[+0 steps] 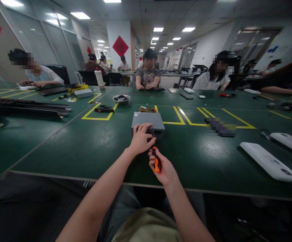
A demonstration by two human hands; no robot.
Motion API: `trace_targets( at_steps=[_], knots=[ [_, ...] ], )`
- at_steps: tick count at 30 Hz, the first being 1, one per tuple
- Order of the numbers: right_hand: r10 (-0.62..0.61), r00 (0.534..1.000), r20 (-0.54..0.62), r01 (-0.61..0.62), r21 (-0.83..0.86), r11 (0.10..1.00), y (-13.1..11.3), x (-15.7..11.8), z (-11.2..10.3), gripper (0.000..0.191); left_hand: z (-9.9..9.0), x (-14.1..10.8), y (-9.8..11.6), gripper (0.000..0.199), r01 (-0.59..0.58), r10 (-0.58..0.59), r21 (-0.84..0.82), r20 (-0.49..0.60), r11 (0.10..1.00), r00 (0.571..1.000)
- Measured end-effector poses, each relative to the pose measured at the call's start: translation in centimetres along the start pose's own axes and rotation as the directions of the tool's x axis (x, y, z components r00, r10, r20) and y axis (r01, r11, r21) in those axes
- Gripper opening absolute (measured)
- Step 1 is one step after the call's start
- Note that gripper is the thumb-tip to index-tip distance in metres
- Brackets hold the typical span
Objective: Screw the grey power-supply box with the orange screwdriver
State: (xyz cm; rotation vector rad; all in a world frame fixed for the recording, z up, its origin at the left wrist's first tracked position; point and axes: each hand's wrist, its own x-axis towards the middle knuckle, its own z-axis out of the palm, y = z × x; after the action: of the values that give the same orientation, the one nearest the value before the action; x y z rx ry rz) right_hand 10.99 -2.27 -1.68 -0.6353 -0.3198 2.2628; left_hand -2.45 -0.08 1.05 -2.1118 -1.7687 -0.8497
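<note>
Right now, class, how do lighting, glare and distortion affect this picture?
Head view: ceiling lights blown white; soft glare on the green table; white devices at right look stretched; lower corners murky; screwdriver handle clear, thin shaft barely visible.

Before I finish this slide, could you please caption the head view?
Left hand steadies a gray metal box; right hand holds an orange-and-black screwdriver.

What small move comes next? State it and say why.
Probably press the screwdriver gently forward to seat its tip: the right hand grips it, shaft aimed at the near side of the grey box, which the left hand touches. Tip contact is unclear.
</note>
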Motion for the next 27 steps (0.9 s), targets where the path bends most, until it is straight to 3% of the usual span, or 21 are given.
trace_targets(
  at_steps=[5, 9, 13, 16, 21, 27],
  knots=[
    [0.022, 1.0, 0.02, -0.021, -0.022, 1.0, -0.2, -0.3, 0.1, 0.016, 0.2, 0.2, 0.0, 0.015, 0.082, -0.083, -0.033, -0.044, 0.996, 0.996],
    [-0.038, 0.999, 0.005, 0.038, -0.009, 0.999, 0.0, -0.3, 0.1, 0.003, 0.5, 0.4, -0.1, 0.033, 0.12, -0.124, -0.056, -0.073, 0.991, 0.99],
    [-0.086, 0.995, -0.045, 0.086, 0.008, 0.996, 0.5, -0.5, 0.2, 0.013, 0.6, 0.4, -0.3, 0.04, 0.094, -0.097, -0.038, -0.062, 0.995, 0.993],
    [-0.039, 0.996, -0.078, 0.04, 0.012, 0.999, 0.6, -0.8, 0.5, 0.008, 0.5, 0.3, -0.5, 0.042, 0.089, -0.092, -0.044, -0.055, 0.995, 0.994],
    [0.084, 0.995, -0.049, -0.083, 0.012, 0.996, 0.5, -1.4, 1.0, 0.02, 0.4, 0.2, -0.7, 0.04, 0.081, -0.085, -0.062, -0.067, 0.995, 0.994],
    [0.069, 0.998, -0.006, -0.068, 0.07, 0.995, 0.6, -1.1, 0.9, 0.016, 0.5, 0.3, -0.8, 0.041, 0.086, -0.088, -0.03, -0.076, 0.996, 0.993]
  ],
)
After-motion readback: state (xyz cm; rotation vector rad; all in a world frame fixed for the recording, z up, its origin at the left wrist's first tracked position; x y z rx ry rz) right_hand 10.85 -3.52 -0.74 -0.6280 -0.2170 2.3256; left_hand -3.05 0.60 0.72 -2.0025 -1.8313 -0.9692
